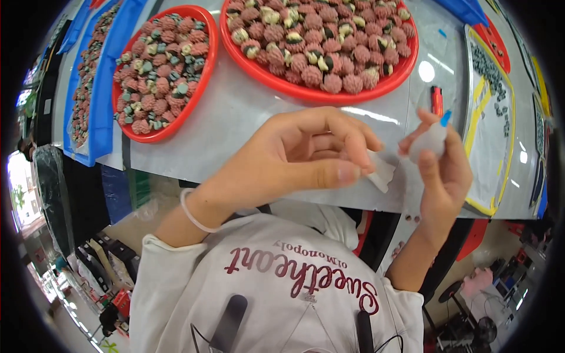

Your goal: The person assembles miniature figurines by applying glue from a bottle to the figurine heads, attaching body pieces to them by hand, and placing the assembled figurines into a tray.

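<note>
My right hand [448, 170] is closed round a small whitish, translucent squeeze bottle [428, 142] with a narrow blue tip, held over the table's near edge. To its left, my left hand [318, 154] has its fingers curled and its thumb close to the index fingertip. Whatever lies between those fingertips, if anything, is too small to make out. Just beyond them, a small white strip [382, 173] rests at the table edge, apart from the bottle. The hands do not touch each other.
A big red tray [329, 99] heaped with pink ridged pieces stands ahead; a smaller red tray [207, 65] is left of it, beside a blue bin [106, 106]. Near my right hand lies a red, black-topped lighter-like object [436, 101]. A yellow-edged tray [471, 129] holds dark small parts.
</note>
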A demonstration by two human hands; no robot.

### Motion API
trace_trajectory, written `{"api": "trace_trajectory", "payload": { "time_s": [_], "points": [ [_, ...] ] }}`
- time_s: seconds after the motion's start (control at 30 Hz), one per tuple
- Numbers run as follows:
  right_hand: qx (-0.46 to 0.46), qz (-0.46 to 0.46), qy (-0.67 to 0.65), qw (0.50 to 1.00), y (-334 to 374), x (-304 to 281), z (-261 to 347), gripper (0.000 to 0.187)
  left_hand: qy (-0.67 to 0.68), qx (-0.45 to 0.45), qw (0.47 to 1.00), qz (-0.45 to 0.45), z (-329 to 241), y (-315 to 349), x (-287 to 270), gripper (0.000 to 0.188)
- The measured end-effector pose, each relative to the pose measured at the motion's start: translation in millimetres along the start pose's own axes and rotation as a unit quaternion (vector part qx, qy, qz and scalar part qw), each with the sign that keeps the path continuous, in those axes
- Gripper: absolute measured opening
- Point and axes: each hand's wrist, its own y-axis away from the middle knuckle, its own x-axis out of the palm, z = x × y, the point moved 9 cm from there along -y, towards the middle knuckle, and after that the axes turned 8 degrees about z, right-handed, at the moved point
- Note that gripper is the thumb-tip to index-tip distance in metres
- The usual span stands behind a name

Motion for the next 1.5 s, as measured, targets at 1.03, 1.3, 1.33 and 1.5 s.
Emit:
{"api": "trace_trajectory", "payload": {
  "time_s": [1.03, 1.3, 1.33, 1.5],
  "points": [
    [-0.123, -0.044, 0.233, 0.964, 36, -8, 72, 0.04, 0.027, -0.011, 0.997, -0.065, 40, 0, -6, 0.036],
    [-0.166, 0.087, 0.254, 0.949, 30, 17, 86, 0.038, 0.062, -0.015, 0.996, -0.059, 43, 2, -6, 0.035],
    [-0.188, 0.038, 0.239, 0.952, 32, 14, 89, 0.039, 0.068, -0.011, 0.996, -0.058, 43, 2, -6, 0.034],
    [-0.167, -0.024, 0.229, 0.959, 36, -7, 76, 0.041, 0.075, -0.008, 0.995, -0.064, 42, 2, -7, 0.032]
  ]
}}
